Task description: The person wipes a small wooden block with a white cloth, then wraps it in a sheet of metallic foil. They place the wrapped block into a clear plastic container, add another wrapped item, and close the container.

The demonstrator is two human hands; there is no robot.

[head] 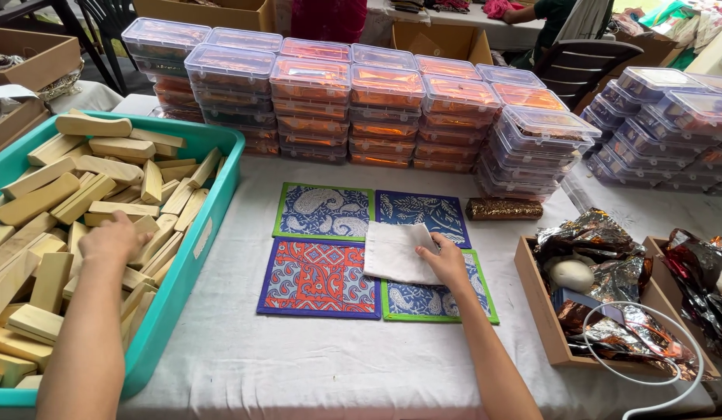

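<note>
Left hand (112, 237) reaches into the teal bin (213, 225) at 9 o'clock, fingers curled down among the wooden blocks (57, 202); whether it grips one cannot be told. Right hand (446, 260), at centre, lies flat with fingers spread on one white paper sheet (392, 253), pinning it. The sheet lies across four patterned fabric mats (322, 276), laid two by two. One gold roll (503, 208) lies at 2 o'clock. Stacked clear lidded boxes (353, 101) line 12 o'clock.

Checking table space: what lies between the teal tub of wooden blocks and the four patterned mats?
In the head view, only bare white tablecloth lies between the teal tub and the patterned mats.
</note>
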